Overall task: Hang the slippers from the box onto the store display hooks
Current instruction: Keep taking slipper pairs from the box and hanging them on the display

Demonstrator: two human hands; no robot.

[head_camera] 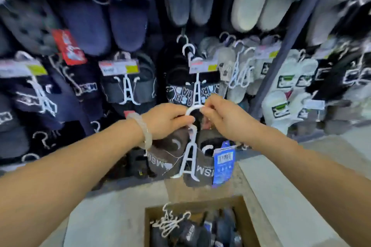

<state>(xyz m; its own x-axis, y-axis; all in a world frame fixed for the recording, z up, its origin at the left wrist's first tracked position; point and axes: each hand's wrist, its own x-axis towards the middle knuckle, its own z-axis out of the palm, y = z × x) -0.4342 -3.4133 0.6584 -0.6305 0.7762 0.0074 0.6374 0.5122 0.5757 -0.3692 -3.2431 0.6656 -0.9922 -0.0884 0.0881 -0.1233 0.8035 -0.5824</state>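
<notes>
At the bottom centre of the frame stood an open box (147,226) with dark slippers (190,232) and white hangers inside, on a pale floor (104,206). Above it, mid-frame, both hands met on the curved top of a white hanger (189,158) carrying a brown pair (170,158) with a blue tag (223,161). The left hand (166,120), a pale bangle (143,130) on its wrist, curled round the hook's left side; the right hand (218,116) pinched its right end. Behind them, across the upper frame, a wall (128,26) hung blurred with navy, black, grey and cream slippers under price labels (118,67).
</notes>
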